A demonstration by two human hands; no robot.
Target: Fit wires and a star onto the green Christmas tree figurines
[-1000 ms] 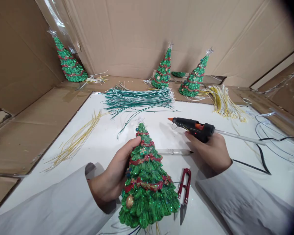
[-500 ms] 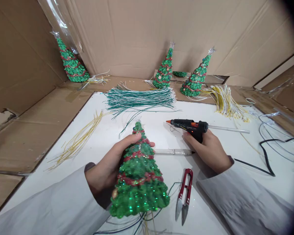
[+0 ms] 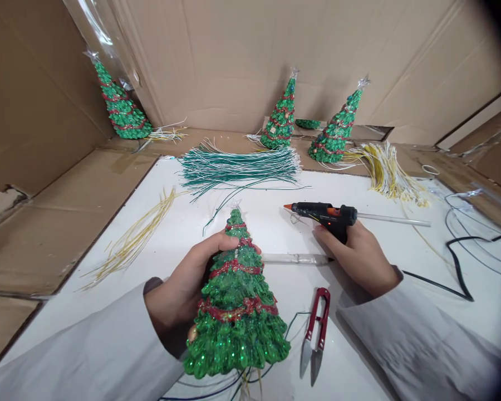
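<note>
My left hand (image 3: 187,278) is closed round the upper left side of a small green glittery Christmas tree (image 3: 242,295) with red garlands and a clear star on top. Thin wires (image 3: 250,381) come out from under its base. On the right, my right hand (image 3: 359,256) grips the handle of a black glue gun (image 3: 328,214) with an orange tip, which points left. A clear glue stick (image 3: 394,219) sticks out of its back end. Red-handled thread snips (image 3: 317,328) lie between the tree and my right sleeve, blades toward me.
Green and white wires (image 3: 240,167) lie in a bundle at the back. Yellow wires (image 3: 137,239) are spread on the left, with a yellow-white bunch (image 3: 390,172) at the back right. Several more trees (image 3: 123,108) stand along the cardboard wall. A black cord (image 3: 453,262) runs at right.
The tree in my left hand has tilted slightly, its base a little lower and nearer. My right hand and the glue gun have barely shifted to the right.
</note>
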